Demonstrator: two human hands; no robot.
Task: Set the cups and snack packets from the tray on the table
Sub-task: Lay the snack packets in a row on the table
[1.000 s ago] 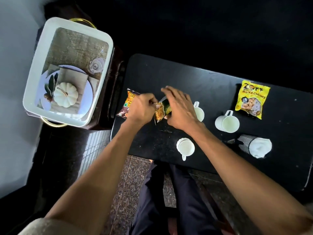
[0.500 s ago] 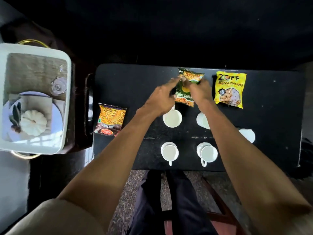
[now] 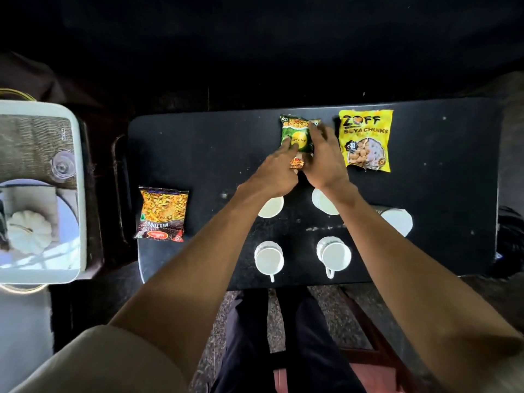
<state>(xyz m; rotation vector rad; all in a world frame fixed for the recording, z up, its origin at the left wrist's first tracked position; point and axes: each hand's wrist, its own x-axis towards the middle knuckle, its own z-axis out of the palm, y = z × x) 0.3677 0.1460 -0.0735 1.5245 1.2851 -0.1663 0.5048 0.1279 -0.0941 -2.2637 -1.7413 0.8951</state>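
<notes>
The left fingers (image 3: 289, 143) rest flat on the green packet (image 3: 297, 134), and the right fingers (image 3: 317, 131) curl over its right edge. Half a second ago both hands held this packet by its top; now it lies on the surface (image 3: 198, 143), pressed down rather than lifted, so this placement looks all but finished. Just right of the fingers lies the yellow packet (image 3: 365, 140), close but apart. Toward the wrists stand two cups (image 3: 270, 207) partly hidden by the forearms, and two more (image 3: 269, 258) nearer the body. Far left of the fingers the orange packet (image 3: 163, 212) sits at the surface edge. Nothing blocks the hands pulling back. A white tray (image 3: 80, 194) stands beyond it.
</notes>
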